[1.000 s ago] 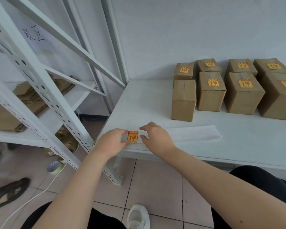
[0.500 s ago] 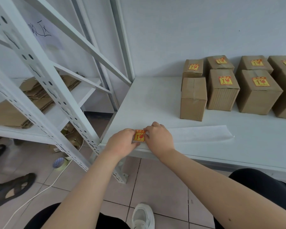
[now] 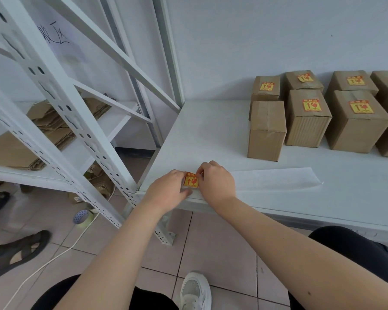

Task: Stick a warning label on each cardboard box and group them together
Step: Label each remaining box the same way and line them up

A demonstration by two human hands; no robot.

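An orange-and-yellow warning label (image 3: 190, 180) lies on the left end of a white backing strip (image 3: 278, 179) at the front edge of the white table (image 3: 211, 130). My left hand (image 3: 166, 191) presses the strip down beside the label. My right hand (image 3: 215, 183) pinches the label's upper right corner with its fingertips. An unlabelled cardboard box (image 3: 267, 130) stands at the front left of a group of labelled cardboard boxes (image 3: 307, 117) against the wall.
A white metal shelving rack (image 3: 61, 104) with flattened cardboard (image 3: 54, 126) stands to the left. Tape rolls (image 3: 82, 217) and a white cable (image 3: 47, 262) lie on the tiled floor. Another person's sandalled feet (image 3: 14, 253) are at far left.
My hands have closed in on the label. The right fingers have moved from beside it onto its upper right corner. The view has shifted a little leftward.
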